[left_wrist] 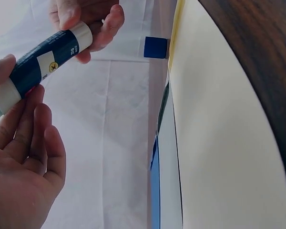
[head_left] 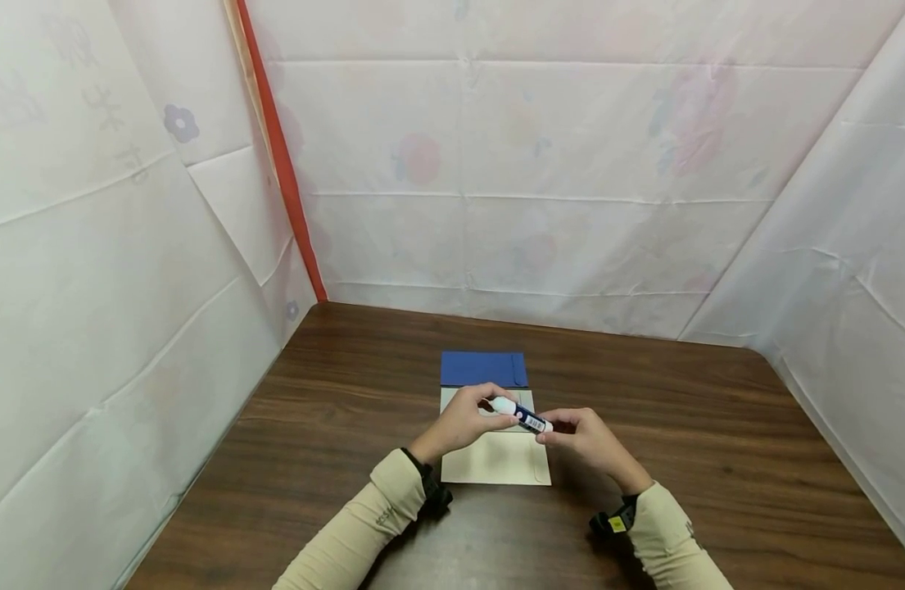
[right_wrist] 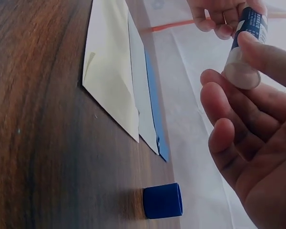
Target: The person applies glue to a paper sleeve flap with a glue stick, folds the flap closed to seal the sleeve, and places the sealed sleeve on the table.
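Observation:
A glue stick [head_left: 527,417] with a dark blue label and white ends is held between both hands above the envelopes. My left hand [head_left: 463,419] pinches its pale, uncapped end, while the thumb and fingers of my right hand [head_left: 594,442] pinch the white base. Below lie a cream envelope [head_left: 489,459], a light grey envelope [right_wrist: 142,90] and a blue envelope [head_left: 477,368], stacked like steps away from me. A blue cap [right_wrist: 162,201] stands on the table to the right of the envelopes; the right hand hides it in the head view.
The brown wooden table [head_left: 334,410] carries all of this. White printed sheets [head_left: 585,164] hang as walls behind it and on both sides, with a red strip [head_left: 282,156] at the back left corner.

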Available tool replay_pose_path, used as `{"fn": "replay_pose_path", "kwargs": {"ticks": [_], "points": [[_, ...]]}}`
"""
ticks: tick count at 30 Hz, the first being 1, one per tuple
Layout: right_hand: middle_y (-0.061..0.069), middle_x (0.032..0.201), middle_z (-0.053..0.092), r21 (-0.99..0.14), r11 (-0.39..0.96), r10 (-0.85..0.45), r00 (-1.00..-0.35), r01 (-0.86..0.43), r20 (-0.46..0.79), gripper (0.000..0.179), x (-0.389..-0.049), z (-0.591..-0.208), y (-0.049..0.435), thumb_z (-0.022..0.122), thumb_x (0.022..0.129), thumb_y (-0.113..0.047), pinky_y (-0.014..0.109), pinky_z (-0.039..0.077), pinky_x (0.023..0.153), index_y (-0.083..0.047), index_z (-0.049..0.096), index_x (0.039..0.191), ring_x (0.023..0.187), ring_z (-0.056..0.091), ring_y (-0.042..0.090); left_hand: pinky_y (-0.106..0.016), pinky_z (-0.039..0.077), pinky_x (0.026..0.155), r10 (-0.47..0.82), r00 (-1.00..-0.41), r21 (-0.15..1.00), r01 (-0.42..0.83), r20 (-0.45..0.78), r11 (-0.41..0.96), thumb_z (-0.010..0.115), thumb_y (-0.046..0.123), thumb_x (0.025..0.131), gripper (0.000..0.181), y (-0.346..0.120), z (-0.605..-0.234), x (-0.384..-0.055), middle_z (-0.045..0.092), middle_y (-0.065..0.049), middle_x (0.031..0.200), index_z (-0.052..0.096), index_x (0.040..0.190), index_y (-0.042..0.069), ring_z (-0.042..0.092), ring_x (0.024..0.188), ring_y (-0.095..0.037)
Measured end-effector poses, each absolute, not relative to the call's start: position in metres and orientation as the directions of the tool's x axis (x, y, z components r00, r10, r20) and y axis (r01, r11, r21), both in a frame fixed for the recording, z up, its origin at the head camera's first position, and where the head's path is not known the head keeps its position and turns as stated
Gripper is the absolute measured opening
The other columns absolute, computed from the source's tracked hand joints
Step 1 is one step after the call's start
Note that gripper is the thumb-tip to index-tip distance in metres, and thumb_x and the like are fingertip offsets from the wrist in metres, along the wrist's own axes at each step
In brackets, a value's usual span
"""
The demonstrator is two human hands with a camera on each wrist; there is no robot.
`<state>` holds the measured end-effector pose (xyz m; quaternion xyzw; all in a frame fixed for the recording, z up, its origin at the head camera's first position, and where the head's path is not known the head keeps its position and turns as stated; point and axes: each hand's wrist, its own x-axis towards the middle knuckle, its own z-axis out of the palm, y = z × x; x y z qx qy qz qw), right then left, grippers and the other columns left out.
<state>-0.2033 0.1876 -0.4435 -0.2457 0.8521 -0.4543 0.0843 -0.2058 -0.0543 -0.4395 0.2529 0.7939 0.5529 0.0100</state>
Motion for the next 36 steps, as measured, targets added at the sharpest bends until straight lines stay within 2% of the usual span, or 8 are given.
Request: {"fn": "replay_pose_path", "kwargs": {"ticks": [4, 8, 15, 23, 29, 32, 36], "points": [[0.006, 0.086, 0.067, -0.803, 0.489, -0.476, -0.876, -0.341, 0.082, 0.025, -0.2019, -0.4442, 0.1871, 0.075, 0.085, -0.022, 0.021, 0.046, 0.059, -0.002, 0.074, 0.101, 0.069, 0.052, 0.008, -0.021, 0.048, 0.067, 0.409, -0.873, 0.877, 0.394, 0.265, 0.275, 0.077, 0.019, 0.084, 0.023, -0.0548, -0.4420, -0.2059, 0.071, -0.009, 0.098, 0.071, 0.103, 0.008, 0.056, 0.078, -0.008], [0.006, 0.083, 0.068, -0.798, 0.489, -0.457, -0.882, -0.353, 0.111, 0.021, -0.2009, -0.4442, 0.1856, 0.078, 0.082, -0.019, 0.022, 0.048, 0.060, -0.004, 0.074, 0.096, 0.069, 0.055, 0.007, -0.020, 0.048, 0.066, 0.399, -0.871, 0.867, 0.414, 0.289, 0.277, 0.078, 0.021, 0.083, 0.022, -0.0549, -0.4427, -0.2055, 0.072, -0.008, 0.098, 0.072, 0.100, 0.009, 0.057, 0.079, -0.007], [0.004, 0.077, 0.067, -0.795, 0.491, -0.425, -0.895, -0.355, 0.137, 0.022, -0.1999, -0.4456, 0.1828, 0.084, 0.076, -0.020, 0.021, 0.048, 0.058, -0.006, 0.074, 0.090, 0.066, 0.055, 0.006, -0.019, 0.047, 0.062, 0.377, -0.884, 0.883, 0.388, 0.277, 0.263, 0.079, 0.020, 0.082, 0.021, -0.0536, -0.4424, -0.2047, 0.070, -0.010, 0.089, 0.071, 0.097, 0.006, 0.057, 0.074, -0.008], [0.005, 0.082, 0.065, -0.820, 0.448, -0.468, -0.875, -0.356, 0.124, 0.022, -0.2021, -0.4454, 0.1851, 0.079, 0.082, -0.019, 0.021, 0.047, 0.059, -0.006, 0.071, 0.098, 0.068, 0.054, 0.006, -0.017, 0.045, 0.062, 0.378, -0.886, 0.888, 0.379, 0.267, 0.261, 0.077, 0.014, 0.083, 0.024, -0.0553, -0.4375, -0.2025, 0.071, -0.015, 0.092, 0.071, 0.103, 0.001, 0.055, 0.072, -0.003], [0.008, 0.087, 0.063, -0.838, 0.420, -0.552, -0.831, -0.350, 0.070, 0.025, -0.2033, -0.4420, 0.1907, 0.068, 0.092, -0.019, 0.021, 0.046, 0.062, -0.002, 0.070, 0.110, 0.072, 0.053, 0.007, -0.019, 0.049, 0.064, 0.407, -0.870, 0.885, 0.396, 0.277, 0.246, 0.077, 0.018, 0.083, 0.023, -0.0592, -0.4404, -0.2074, 0.071, -0.010, 0.092, 0.072, 0.103, 0.007, 0.058, 0.075, -0.004], [0.007, 0.086, 0.064, -0.829, 0.433, -0.565, -0.823, -0.353, 0.056, 0.022, -0.2025, -0.4419, 0.1913, 0.069, 0.091, -0.019, 0.021, 0.046, 0.062, -0.003, 0.071, 0.105, 0.071, 0.053, 0.006, -0.020, 0.049, 0.064, 0.418, -0.865, 0.881, 0.403, 0.279, 0.246, 0.078, 0.020, 0.083, 0.021, -0.0589, -0.4400, -0.2075, 0.071, -0.008, 0.090, 0.072, 0.099, 0.008, 0.058, 0.075, -0.005], [0.003, 0.079, 0.064, -0.799, 0.468, -0.501, -0.858, -0.377, 0.111, 0.019, -0.2009, -0.4451, 0.1886, 0.078, 0.082, -0.020, 0.021, 0.046, 0.059, -0.006, 0.073, 0.094, 0.067, 0.053, 0.005, -0.020, 0.047, 0.063, 0.422, -0.863, 0.873, 0.410, 0.277, 0.263, 0.079, 0.020, 0.082, 0.019, -0.0572, -0.4399, -0.2065, 0.070, -0.006, 0.088, 0.071, 0.095, 0.008, 0.057, 0.075, -0.005]]}}
